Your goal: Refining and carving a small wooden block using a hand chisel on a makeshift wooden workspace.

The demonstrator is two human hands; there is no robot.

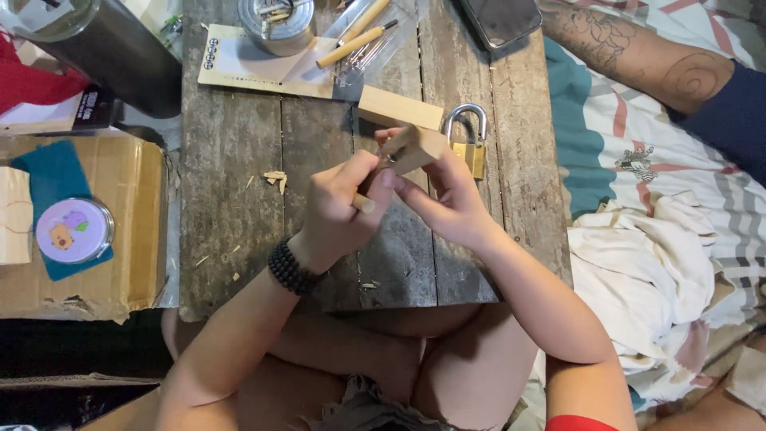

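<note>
While the small pale wooden block (pixel 415 149) sits pinched in the curled fingers of the right hand (pixel 447 199) above the weathered grey plank table (pixel 231 160), the left hand (pixel 343 207) is closed around a wooden-handled carving tool (pixel 365 201) whose tip meets the block. Just beside the block lie one brass padlock (pixel 471 144) and one longer light wood bar (pixel 399 108). Farther up, a clear plastic pack (pixel 363 40) holds two wooden-handled tools, next to one round metal tin (pixel 277 24) with contents I cannot make out. One lidded round tin (pixel 74 231) rests on the cardboard box (pixel 128 271) at left.
</note>
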